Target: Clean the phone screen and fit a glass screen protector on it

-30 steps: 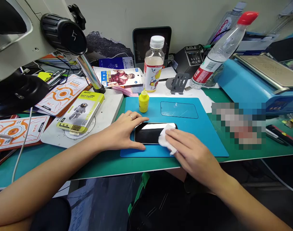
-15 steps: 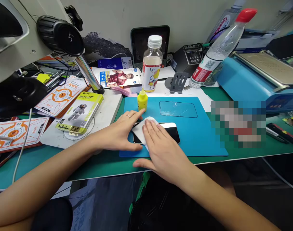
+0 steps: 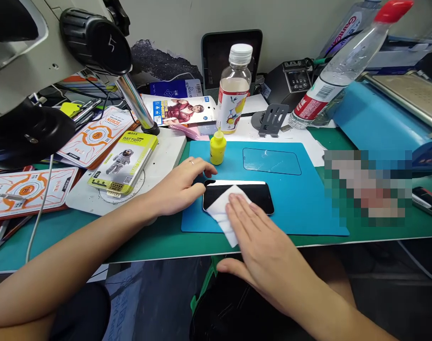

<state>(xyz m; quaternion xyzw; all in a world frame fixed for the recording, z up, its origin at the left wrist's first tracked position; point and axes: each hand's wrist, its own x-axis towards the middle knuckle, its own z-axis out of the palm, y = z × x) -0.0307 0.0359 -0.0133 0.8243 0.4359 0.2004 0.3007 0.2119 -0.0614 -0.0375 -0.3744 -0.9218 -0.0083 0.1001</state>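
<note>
While our right hand (image 3: pixel 260 239) presses tissue (image 3: pixel 221 210) flat on phone (image 3: pixel 261 195), fingers together, thumb spread wide, our left hand (image 3: pixel 184 187) rests at phone's left end, fingers loosely bent, thumb apart from them; touching or just beside, we cannot tell. Phone lies on blue mat (image 3: pixel 304 213) on desk (image 3: pixel 159 244). Behind it: yellow bottle (image 3: pixel 218 149) upright, clear sheet (image 3: pixel 272 162) to bottle's right.

Out from the lower left stretched the left arm (image 3: pixel 95 241), bare and long, and there sat the left hand (image 3: pixel 180 189), palm down, forefinger (image 3: pixel 209 168) bent, a gap between it and the thumb! Opposite, the bare right arm (image 3: pixel 338 315) slanted up from the lower right; the right hand (image 3: pixel 264 248) lay flat, fingers (image 3: pixel 239 214) close together, its thumb (image 3: pixel 233 268) stuck out wide!
</note>
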